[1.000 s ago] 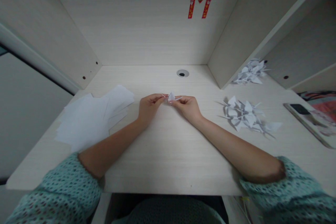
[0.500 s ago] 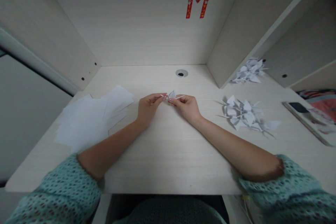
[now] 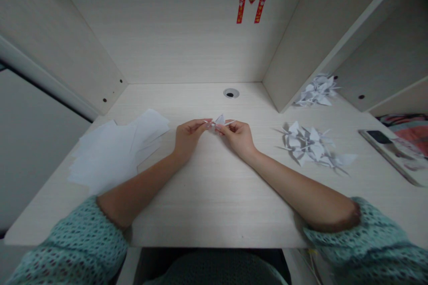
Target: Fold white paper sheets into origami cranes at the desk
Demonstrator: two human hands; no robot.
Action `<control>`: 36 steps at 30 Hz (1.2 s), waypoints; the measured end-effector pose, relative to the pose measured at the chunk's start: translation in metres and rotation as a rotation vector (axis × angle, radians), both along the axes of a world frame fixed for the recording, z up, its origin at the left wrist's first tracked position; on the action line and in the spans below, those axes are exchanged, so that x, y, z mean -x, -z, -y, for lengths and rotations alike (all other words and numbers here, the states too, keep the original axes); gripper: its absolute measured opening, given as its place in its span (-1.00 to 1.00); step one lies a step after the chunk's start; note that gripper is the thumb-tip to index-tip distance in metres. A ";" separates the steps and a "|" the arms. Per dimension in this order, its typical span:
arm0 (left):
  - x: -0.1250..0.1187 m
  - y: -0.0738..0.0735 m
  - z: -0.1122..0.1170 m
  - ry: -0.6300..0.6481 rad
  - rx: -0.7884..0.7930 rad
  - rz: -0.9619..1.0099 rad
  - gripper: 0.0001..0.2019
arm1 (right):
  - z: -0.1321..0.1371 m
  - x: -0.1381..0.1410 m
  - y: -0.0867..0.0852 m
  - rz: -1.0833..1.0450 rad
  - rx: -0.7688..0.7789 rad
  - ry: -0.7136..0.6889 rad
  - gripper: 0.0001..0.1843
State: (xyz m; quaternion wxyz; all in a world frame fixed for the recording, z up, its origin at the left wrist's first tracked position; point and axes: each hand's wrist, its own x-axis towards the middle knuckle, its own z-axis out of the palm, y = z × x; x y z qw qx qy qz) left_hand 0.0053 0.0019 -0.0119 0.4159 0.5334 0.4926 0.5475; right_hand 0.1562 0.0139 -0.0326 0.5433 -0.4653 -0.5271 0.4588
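A small folded white paper crane (image 3: pixel 220 120) is held between my two hands, just above the middle of the desk. Thumb and fingers of my left hand (image 3: pixel 189 139) pinch its left side, where a thin pointed end pokes out. My right hand (image 3: pixel 240 137) grips the other side, and another slim point sticks out past its fingers. A wing rises upright between the fingertips, while the lower part of the crane is hidden by them. To the right lies a cluster of folded paper cranes (image 3: pixel 306 143); to the left, loose white paper sheets (image 3: pixel 107 149) overlap beside my left forearm.
A second heap of paper cranes (image 3: pixel 320 90) sits by the upright divider (image 3: pixel 301 40). At the right edge rests a phone (image 3: pixel 389 153) near a red patterned cloth (image 3: pixel 413 131). A cable hole (image 3: pixel 231 93) is set in the desk (image 3: pixel 207 205) near the back panel.
Both hands keep their pinch on the paper crane with barely any movement. Its raised wing shows slightly wider between the fingertips. The piles and sheets stay put.
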 end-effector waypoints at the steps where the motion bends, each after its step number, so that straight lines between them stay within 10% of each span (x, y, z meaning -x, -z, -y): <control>1: 0.000 0.000 0.000 0.002 -0.001 -0.001 -0.83 | 0.000 0.000 0.000 0.003 -0.002 0.003 -0.60; 36: 0.005 0.011 -0.006 0.167 -0.033 -0.089 -0.75 | 0.001 -0.006 -0.008 0.062 0.010 -0.240 -0.54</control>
